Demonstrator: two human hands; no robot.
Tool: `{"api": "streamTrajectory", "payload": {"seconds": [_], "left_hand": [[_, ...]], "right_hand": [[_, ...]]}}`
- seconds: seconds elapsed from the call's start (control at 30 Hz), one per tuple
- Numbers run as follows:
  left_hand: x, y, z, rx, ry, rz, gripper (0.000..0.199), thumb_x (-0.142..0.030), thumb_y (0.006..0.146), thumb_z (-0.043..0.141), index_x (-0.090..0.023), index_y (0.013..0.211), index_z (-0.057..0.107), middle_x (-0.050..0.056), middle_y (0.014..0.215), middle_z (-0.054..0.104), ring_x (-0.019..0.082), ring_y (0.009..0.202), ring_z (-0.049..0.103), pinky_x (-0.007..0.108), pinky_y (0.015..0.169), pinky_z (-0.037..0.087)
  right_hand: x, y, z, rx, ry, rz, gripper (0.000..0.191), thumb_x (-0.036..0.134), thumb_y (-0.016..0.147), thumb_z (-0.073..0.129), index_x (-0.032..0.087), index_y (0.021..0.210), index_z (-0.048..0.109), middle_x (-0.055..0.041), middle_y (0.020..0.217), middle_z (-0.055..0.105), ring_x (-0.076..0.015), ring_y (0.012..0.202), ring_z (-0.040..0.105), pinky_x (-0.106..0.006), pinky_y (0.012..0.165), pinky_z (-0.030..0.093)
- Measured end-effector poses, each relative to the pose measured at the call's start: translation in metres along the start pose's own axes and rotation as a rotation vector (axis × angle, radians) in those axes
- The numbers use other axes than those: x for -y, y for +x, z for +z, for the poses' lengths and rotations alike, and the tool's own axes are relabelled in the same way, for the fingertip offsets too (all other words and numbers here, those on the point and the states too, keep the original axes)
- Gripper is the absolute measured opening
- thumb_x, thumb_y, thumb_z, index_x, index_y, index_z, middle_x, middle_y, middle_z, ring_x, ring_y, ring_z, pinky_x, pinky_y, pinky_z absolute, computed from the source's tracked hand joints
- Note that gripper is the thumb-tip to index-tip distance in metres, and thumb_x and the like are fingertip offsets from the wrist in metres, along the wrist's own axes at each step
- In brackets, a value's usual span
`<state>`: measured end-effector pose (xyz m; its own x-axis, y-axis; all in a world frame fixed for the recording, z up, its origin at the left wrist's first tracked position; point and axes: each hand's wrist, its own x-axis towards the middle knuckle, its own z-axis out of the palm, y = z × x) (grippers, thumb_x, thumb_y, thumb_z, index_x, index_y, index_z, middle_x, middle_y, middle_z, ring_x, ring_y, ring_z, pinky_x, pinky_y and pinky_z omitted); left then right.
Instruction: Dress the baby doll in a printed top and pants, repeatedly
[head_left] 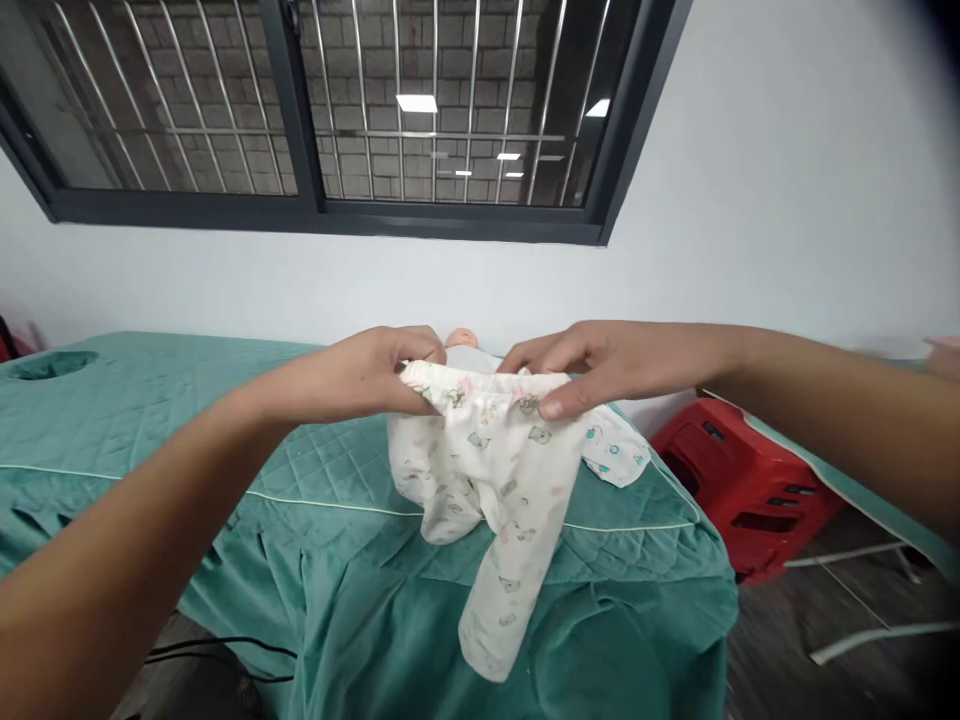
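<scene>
Small white patterned trousers (517,470) hang by the waistband between my two hands, their legs dangling over the edge of a green quilted bed (330,480). My left hand (375,375) pinches the left end of the waistband, thumb in front. Near the right end, my right hand (585,365) grips the waistband between thumb and fingers. Behind the trousers a doll's head (461,338) shows, with a white garment below it; most of the doll is hidden. A white cloth with small blue prints (616,447) lies to the right of the trousers.
Red plastic stools (750,480) stand right of the bed, beside another green surface with metal legs. A barred window (322,215) is set in the white wall behind. The bed has a round hole (52,366) at far left. Black cables (225,645) run at lower left.
</scene>
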<state>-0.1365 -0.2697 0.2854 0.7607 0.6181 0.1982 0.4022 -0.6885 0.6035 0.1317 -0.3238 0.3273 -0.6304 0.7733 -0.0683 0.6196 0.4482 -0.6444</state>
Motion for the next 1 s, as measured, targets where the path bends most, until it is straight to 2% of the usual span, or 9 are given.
{"api": "streamTrajectory", "payload": {"seconds": [0.2, 0.33, 0.47, 0.53, 0.73, 0.8, 0.87, 0.93, 1.0], "left_hand": [[0.030, -0.021, -0.008, -0.018, 0.076, -0.120, 0.039, -0.058, 0.087, 0.054, -0.021, 0.080, 0.065, 0.000, 0.077, 0.062, 0.015, 0.070, 0.057, 0.023, 0.061, 0.042], [0.026, -0.011, -0.002, -0.285, 0.142, -0.142, 0.040, -0.058, 0.086, 0.058, -0.020, 0.072, 0.060, 0.000, 0.069, 0.057, 0.014, 0.063, 0.050, 0.024, 0.057, 0.037], [0.010, 0.010, 0.005, -0.675, 0.016, -0.086, 0.028, -0.047, 0.085, 0.064, -0.019, 0.082, 0.061, 0.002, 0.079, 0.061, 0.016, 0.074, 0.055, 0.027, 0.065, 0.043], [0.003, 0.020, 0.009, -0.783, -0.104, -0.019, 0.025, -0.043, 0.086, 0.066, -0.019, 0.089, 0.061, 0.002, 0.084, 0.061, 0.017, 0.081, 0.058, 0.028, 0.071, 0.047], [0.013, 0.037, 0.032, -0.763, -0.469, 0.228, 0.031, -0.042, 0.096, 0.051, -0.027, 0.123, 0.054, 0.004, 0.117, 0.061, 0.021, 0.111, 0.061, 0.036, 0.090, 0.051], [0.031, 0.040, 0.047, -0.829, -0.397, 0.159, 0.049, -0.042, 0.086, 0.067, -0.028, 0.129, 0.049, 0.006, 0.130, 0.055, 0.026, 0.124, 0.054, 0.040, 0.096, 0.050], [0.053, 0.042, 0.066, -0.776, -0.316, 0.008, 0.061, -0.040, 0.076, 0.076, -0.024, 0.129, 0.050, 0.009, 0.135, 0.052, 0.030, 0.126, 0.052, 0.044, 0.101, 0.048], [0.072, 0.040, 0.084, -0.678, -0.273, -0.121, 0.051, -0.038, 0.078, 0.072, -0.019, 0.122, 0.057, 0.011, 0.131, 0.055, 0.030, 0.123, 0.054, 0.047, 0.105, 0.045], [0.085, 0.037, 0.096, -0.682, -0.256, -0.145, 0.037, -0.035, 0.082, 0.065, -0.018, 0.115, 0.063, 0.010, 0.130, 0.056, 0.029, 0.124, 0.054, 0.046, 0.110, 0.041]], "right_hand": [[-0.034, -0.026, -0.004, -0.052, -0.004, 0.177, 0.027, 0.050, 0.076, 0.074, 0.024, 0.083, 0.078, -0.0006, 0.080, 0.073, -0.0195, 0.075, 0.067, -0.030, 0.067, 0.054], [-0.033, -0.012, 0.006, -0.210, 0.072, 0.175, 0.038, 0.058, 0.082, 0.066, 0.022, 0.083, 0.076, -0.0027, 0.081, 0.071, -0.0191, 0.075, 0.066, -0.031, 0.067, 0.053], [-0.013, 0.022, 0.023, -0.437, 0.242, -0.001, 0.040, 0.059, 0.083, 0.064, 0.020, 0.085, 0.072, -0.0057, 0.088, 0.071, -0.0207, 0.086, 0.066, -0.037, 0.079, 0.055], [-0.003, 0.040, 0.032, -0.483, 0.297, -0.072, 0.038, 0.056, 0.082, 0.068, 0.019, 0.091, 0.070, -0.0060, 0.090, 0.069, -0.0210, 0.089, 0.066, -0.039, 0.082, 0.056], [-0.005, 0.085, 0.044, -0.677, 0.315, -0.189, 0.032, 0.046, 0.085, 0.069, 0.016, 0.095, 0.060, -0.0023, 0.087, 0.063, -0.0187, 0.087, 0.062, -0.039, 0.083, 0.054], [-0.014, 0.098, 0.041, -0.745, 0.393, -0.234, 0.028, 0.044, 0.087, 0.065, 0.018, 0.095, 0.057, -0.0015, 0.088, 0.061, -0.0182, 0.088, 0.062, -0.039, 0.082, 0.054], [-0.025, 0.110, 0.035, -0.777, 0.478, -0.288, 0.027, 0.045, 0.088, 0.063, 0.021, 0.096, 0.054, -0.0010, 0.090, 0.061, -0.0190, 0.090, 0.062, -0.038, 0.081, 0.055], [-0.042, 0.122, 0.029, -0.809, 0.517, -0.286, 0.028, 0.047, 0.087, 0.063, 0.024, 0.096, 0.052, -0.0012, 0.092, 0.061, -0.0203, 0.091, 0.061, -0.039, 0.079, 0.055], [-0.068, 0.134, 0.022, -0.893, 0.488, -0.205, 0.029, 0.050, 0.085, 0.063, 0.026, 0.097, 0.050, -0.0018, 0.094, 0.060, -0.0211, 0.090, 0.060, -0.040, 0.077, 0.055]]}}
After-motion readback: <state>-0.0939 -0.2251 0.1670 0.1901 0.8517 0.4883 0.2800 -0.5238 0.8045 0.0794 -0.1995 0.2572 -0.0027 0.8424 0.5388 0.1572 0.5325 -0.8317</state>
